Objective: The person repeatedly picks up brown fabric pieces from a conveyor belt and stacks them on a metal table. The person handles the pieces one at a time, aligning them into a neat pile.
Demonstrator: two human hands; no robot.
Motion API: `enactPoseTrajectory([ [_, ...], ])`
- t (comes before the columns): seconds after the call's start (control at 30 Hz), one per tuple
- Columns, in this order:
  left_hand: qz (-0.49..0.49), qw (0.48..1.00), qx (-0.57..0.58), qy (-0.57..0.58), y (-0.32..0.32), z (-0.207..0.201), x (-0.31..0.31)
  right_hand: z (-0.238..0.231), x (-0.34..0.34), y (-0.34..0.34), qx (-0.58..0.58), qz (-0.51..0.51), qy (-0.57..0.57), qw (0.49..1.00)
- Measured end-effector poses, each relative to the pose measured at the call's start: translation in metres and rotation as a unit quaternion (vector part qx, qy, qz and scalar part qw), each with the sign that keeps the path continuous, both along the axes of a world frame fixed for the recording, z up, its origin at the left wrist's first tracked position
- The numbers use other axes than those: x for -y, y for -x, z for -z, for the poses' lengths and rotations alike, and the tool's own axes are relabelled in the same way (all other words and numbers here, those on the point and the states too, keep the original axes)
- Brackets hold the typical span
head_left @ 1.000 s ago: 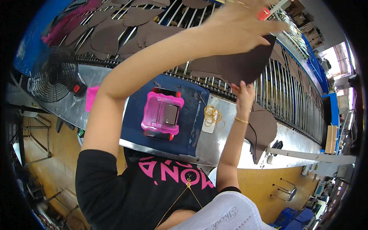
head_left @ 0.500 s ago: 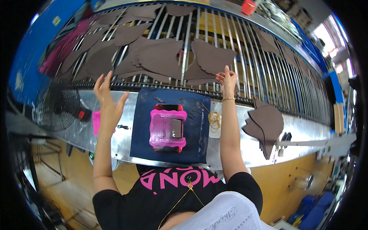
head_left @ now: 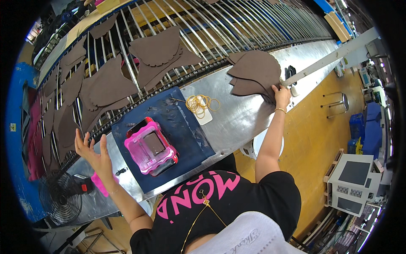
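My left hand (head_left: 98,158) is held up over the left part of the metal table, its fingers spread and nothing in them. Below it lies a pink pad (head_left: 100,184). My right hand (head_left: 282,96) is at the near right edge of a fanned pile of dark brown flat cut pieces (head_left: 256,72), its fingers closed on that edge; how many pieces are between them is hidden. Between my hands, a pink frame-like holder with red and black sides (head_left: 153,146) rests on a dark blue mat (head_left: 177,127).
Beyond the table runs a conveyor of metal bars (head_left: 211,31) carrying several brown cut pieces (head_left: 108,82). Yellow cord (head_left: 198,106) lies on a white block. A black fan (head_left: 61,199) stands left. A pale metal arm (head_left: 330,57) crosses the right side.
The view has turned to the right. My right hand has moved from over the conveyor to the brown pile at the right. My left hand stays raised, fingers spread.
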State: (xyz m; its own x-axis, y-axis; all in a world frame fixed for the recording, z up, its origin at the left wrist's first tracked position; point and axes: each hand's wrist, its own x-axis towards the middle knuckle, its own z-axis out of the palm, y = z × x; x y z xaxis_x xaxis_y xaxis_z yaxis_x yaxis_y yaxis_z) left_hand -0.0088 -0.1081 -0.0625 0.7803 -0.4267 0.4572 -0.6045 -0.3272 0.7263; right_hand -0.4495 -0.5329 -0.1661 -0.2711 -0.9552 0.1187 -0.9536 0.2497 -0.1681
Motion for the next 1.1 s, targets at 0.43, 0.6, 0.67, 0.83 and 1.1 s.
enactPoseTrajectory([
  [0.43,0.013,1.0,0.01,0.002,0.01,0.005,-0.01,0.007,-0.001,-0.023,-0.101,-0.003,0.051,0.994],
  [0.6,0.009,1.0,0.001,0.005,0.017,0.003,-0.011,-0.001,-0.003,-0.031,-0.1,-0.02,0.045,0.994],
  [0.67,0.016,1.0,0.008,0.007,0.02,0.001,-0.01,0.001,0.0,-0.028,-0.106,-0.017,0.042,0.993],
  [0.83,0.017,1.0,0.024,-0.004,0.021,0.003,-0.013,-0.006,-0.007,-0.029,-0.122,-0.007,0.09,0.988],
  [1.1,0.055,0.998,0.004,0.01,0.03,-0.01,0.0,-0.128,-0.077,-0.088,0.187,-0.228,0.163,0.941],
])
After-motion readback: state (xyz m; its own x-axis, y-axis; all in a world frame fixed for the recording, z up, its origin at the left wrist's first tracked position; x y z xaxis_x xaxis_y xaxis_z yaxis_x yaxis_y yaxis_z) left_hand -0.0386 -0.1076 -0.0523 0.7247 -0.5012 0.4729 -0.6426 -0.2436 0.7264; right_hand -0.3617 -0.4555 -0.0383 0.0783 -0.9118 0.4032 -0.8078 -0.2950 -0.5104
